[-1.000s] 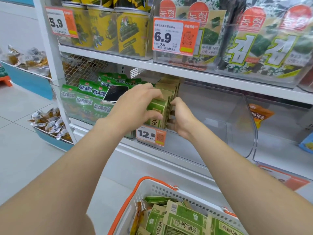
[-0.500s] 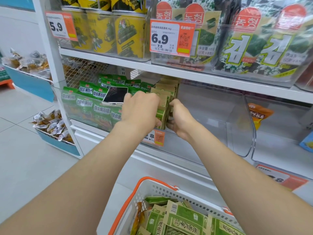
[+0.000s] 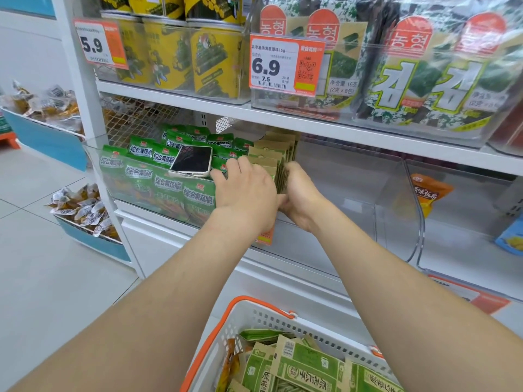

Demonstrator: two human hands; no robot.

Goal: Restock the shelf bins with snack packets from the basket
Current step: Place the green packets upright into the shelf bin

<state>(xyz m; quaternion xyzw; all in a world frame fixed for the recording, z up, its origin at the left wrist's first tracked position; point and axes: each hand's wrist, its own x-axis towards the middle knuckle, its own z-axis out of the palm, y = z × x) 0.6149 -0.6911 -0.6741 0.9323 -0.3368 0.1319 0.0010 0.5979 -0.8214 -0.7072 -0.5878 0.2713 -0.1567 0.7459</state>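
Both hands now sit lower in the clear plastic bin [image 3: 353, 199]: the left hand [image 3: 246, 190] presses flat against the upright row of thin paper packets [image 3: 271, 154], and the right hand [image 3: 300, 199] curls round its other side.

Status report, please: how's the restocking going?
Left grip flat against tan packet stack in bin; right grip curled on it. Basket holds more. Phone lies alongside.

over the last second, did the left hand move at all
Yes. The left hand dropped lower; its wrist now hides most of the bin's orange price tag, which showed whole below it earlier.
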